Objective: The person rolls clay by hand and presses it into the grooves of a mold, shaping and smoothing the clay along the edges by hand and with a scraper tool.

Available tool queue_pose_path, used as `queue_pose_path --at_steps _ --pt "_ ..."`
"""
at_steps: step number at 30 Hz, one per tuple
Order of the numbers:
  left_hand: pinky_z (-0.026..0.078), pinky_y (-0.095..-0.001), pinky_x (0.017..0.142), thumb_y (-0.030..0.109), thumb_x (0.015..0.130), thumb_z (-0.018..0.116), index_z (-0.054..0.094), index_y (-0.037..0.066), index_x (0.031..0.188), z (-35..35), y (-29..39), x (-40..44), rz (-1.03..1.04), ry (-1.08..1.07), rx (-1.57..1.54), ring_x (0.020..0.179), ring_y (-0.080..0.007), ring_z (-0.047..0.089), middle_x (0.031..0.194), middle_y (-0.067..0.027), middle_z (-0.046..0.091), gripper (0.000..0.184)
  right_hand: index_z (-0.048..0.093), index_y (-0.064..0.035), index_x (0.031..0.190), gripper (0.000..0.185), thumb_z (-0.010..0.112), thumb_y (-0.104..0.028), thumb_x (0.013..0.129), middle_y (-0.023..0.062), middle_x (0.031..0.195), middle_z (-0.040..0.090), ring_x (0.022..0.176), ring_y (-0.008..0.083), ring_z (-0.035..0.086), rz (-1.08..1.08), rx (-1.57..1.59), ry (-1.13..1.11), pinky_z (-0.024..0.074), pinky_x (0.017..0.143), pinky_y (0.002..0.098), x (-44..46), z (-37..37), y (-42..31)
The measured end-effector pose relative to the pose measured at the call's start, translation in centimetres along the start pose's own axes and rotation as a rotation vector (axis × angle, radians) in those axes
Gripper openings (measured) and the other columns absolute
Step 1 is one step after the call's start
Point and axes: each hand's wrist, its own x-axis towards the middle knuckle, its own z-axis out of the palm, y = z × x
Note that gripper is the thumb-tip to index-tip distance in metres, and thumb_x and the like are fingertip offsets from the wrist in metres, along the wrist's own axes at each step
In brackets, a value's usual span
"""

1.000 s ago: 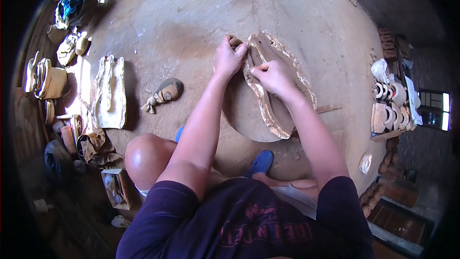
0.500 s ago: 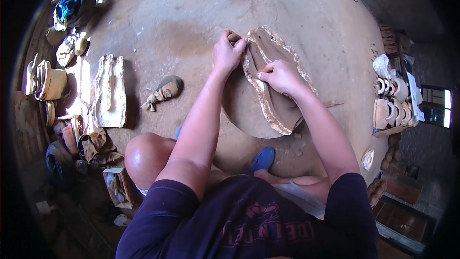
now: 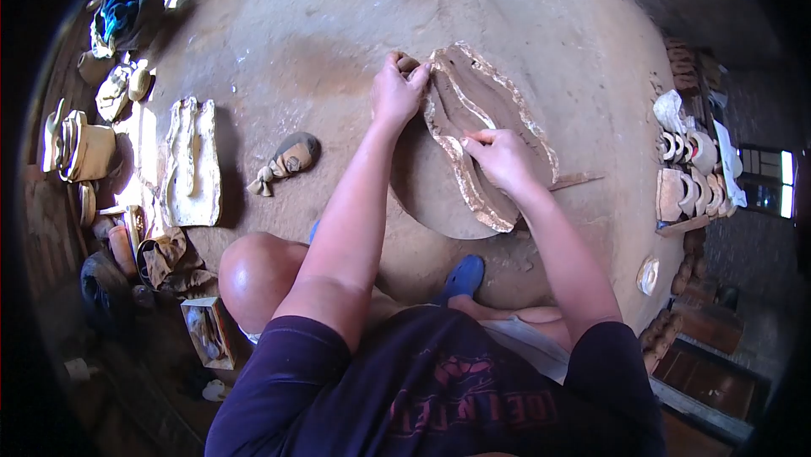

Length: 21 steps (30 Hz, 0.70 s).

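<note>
A long mould (image 3: pixel 470 180) with rough whitish edges and brown clay inside lies tilted in front of me, over a round grey board (image 3: pixel 422 204). My left hand (image 3: pixel 400 89) is at the mould's upper left edge, fingers wrapped round a small brown lump (image 3: pixel 407 62) that looks like clay. My right hand (image 3: pixel 500 157) is closed in a pinch at the mould's middle, thumb and fingertips against the inner side of the left rim. Whatever lies between those fingertips is too small to make out.
A knotted cloth bundle (image 3: pixel 291 155) and a second whitish mould (image 3: pixel 192 161) lie on the floor to the left. A thin wooden stick (image 3: pixel 579 179) pokes out right of the mould. Curved clay pieces (image 3: pixel 694 193) stand at the right. A blue shoe (image 3: pixel 464 278) shows below.
My right hand has moved down along the mould, from its upper part to its middle. My left hand stays at the upper left edge, with the lump still in it.
</note>
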Motion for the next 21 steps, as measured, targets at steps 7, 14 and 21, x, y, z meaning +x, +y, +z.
queue_pose_path --at_steps 7,14,21 --pt "0.055 -0.0411 0.088 0.036 0.089 0.076 0.064 0.001 0.117 0.5 -1.2 0.2 0.017 0.037 0.046 0.1 -0.0334 0.073 0.107 -0.0169 0.076 0.047 0.077 0.0026 0.097 0.032 0.073 -0.028 0.092 0.0159 0.077 0.075 0.064 0.0211 0.068 0.236 0.325 -0.055 0.0523 0.066 0.0339 -0.1 1.2 2.6" --pt "0.055 -0.0397 0.088 0.036 0.088 0.078 0.064 0.0 0.117 0.8 -1.3 0.4 0.026 0.037 0.045 0.099 -0.0302 0.073 0.106 -0.0165 0.076 0.047 0.078 0.0019 0.105 0.031 0.076 -0.027 0.092 0.0074 0.077 0.073 0.067 0.0111 0.063 0.128 0.443 -0.039 0.0505 0.067 0.0293 -1.4 1.7 4.3" --pt "0.056 -0.0406 0.087 0.035 0.088 0.077 0.065 -0.001 0.114 1.1 -1.4 0.4 0.06 0.072 0.016 0.099 -0.0324 0.074 0.105 -0.0185 0.076 0.046 0.077 0.0007 0.11 0.034 0.075 -0.028 0.093 0.0177 0.097 0.078 0.086 0.0212 0.075 0.051 0.231 0.07 0.0554 0.079 0.0323 -4.0 2.3 5.2"
